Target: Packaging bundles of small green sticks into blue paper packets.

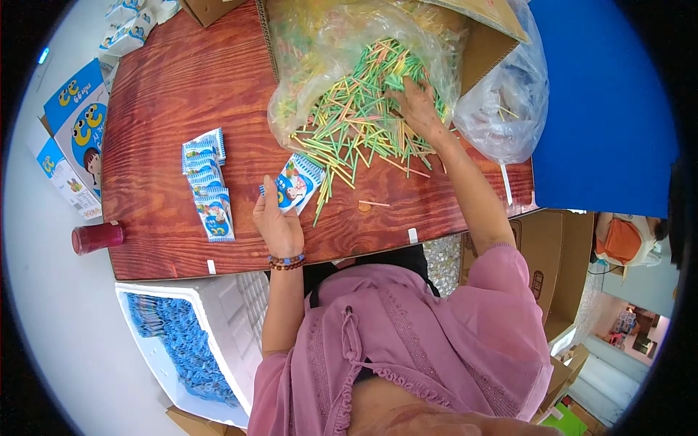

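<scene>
My left hand (278, 221) is closed on a small blue-and-white printed packet (299, 185), pinched between thumb and fingers beside the edge of a heap. The heap is thin, short coloured sticks (349, 116) in green, yellow and pink, spilling from a clear plastic bag (294, 109) onto the table. My right hand (418, 109) reaches into the heap's right side, fingers bent around some green sticks; its fingertips are partly hidden among them. Left of my left hand, several similar packets (213, 211) lie overlapped in a row.
The bag lies in an open cardboard box (494, 54) on the red wood-grain table (182, 80). Another clear bag (502, 120) sits at right. A red jar (98, 237) stands at the left edge. Below it, a white foam box (218, 312) holds a mass of blue packets.
</scene>
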`<state>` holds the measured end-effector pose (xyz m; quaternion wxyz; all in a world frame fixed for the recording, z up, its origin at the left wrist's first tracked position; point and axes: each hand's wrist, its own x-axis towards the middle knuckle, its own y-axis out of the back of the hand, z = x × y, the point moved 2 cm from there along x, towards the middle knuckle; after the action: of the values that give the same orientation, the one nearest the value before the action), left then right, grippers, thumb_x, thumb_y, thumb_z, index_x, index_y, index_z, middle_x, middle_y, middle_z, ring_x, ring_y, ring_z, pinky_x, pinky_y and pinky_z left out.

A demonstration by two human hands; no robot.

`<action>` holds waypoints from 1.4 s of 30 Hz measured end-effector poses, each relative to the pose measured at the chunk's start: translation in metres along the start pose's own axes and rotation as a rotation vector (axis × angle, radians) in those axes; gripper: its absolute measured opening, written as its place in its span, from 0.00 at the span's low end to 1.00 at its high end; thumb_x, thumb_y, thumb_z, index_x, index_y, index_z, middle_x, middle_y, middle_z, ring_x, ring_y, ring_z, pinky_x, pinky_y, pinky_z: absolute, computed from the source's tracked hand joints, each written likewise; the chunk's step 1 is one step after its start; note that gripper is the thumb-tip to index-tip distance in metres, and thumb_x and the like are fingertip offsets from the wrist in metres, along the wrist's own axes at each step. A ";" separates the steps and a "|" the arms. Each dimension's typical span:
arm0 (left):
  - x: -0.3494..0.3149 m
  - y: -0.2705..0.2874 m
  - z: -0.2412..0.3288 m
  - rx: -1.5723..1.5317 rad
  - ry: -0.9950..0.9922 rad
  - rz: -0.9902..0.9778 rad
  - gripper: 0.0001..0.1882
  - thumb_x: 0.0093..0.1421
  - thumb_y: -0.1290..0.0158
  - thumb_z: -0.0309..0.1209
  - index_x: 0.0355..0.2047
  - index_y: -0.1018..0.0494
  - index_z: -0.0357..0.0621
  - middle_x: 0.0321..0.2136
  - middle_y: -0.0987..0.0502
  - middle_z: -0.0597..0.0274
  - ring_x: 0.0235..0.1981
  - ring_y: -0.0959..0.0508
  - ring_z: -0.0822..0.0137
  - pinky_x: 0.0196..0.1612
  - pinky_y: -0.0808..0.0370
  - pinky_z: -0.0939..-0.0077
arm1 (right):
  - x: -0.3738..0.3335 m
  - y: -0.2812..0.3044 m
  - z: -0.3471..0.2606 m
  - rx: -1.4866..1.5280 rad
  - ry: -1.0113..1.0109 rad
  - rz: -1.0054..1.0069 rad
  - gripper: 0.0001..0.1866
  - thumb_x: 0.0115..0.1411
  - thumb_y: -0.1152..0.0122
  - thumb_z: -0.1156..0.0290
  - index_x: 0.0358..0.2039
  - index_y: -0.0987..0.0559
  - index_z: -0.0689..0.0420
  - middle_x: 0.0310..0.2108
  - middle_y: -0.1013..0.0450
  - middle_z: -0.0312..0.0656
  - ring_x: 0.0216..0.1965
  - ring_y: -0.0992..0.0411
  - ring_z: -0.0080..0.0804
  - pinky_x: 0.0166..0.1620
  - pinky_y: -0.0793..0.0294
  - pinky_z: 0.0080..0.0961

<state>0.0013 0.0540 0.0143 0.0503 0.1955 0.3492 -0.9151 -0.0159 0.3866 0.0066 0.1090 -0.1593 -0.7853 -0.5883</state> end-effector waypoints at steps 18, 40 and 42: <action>0.002 0.009 -0.002 -0.009 -0.009 -0.070 0.13 0.66 0.47 0.36 0.36 0.24 0.38 0.38 0.19 0.59 0.40 0.20 0.66 0.47 0.24 0.67 | -0.017 -0.041 -0.056 0.552 -0.257 0.154 0.11 0.67 0.50 0.72 0.47 0.32 0.62 0.40 0.24 0.45 0.44 0.27 0.35 0.48 0.31 0.28; -0.001 -0.037 -0.019 -0.093 0.112 -0.123 0.13 0.68 0.51 0.37 0.37 0.23 0.39 0.36 0.19 0.62 0.36 0.20 0.71 0.43 0.22 0.73 | -0.012 0.036 -0.187 1.842 -0.104 0.535 0.06 0.70 0.55 0.67 0.43 0.35 0.54 0.37 0.26 0.46 0.52 0.30 0.50 0.62 0.42 0.47; -0.003 -0.037 -0.018 -0.095 0.139 -0.148 0.14 0.68 0.51 0.38 0.38 0.23 0.39 0.37 0.19 0.62 0.38 0.20 0.71 0.44 0.23 0.72 | -0.011 0.036 -0.192 1.789 -0.063 0.547 0.06 0.69 0.56 0.68 0.43 0.35 0.54 0.37 0.26 0.46 0.52 0.30 0.50 0.63 0.45 0.48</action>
<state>0.0012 0.0932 0.0263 -0.0323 0.2296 0.4083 -0.8829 0.0050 0.2101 0.0887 0.3041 -0.2112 -0.8840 0.2855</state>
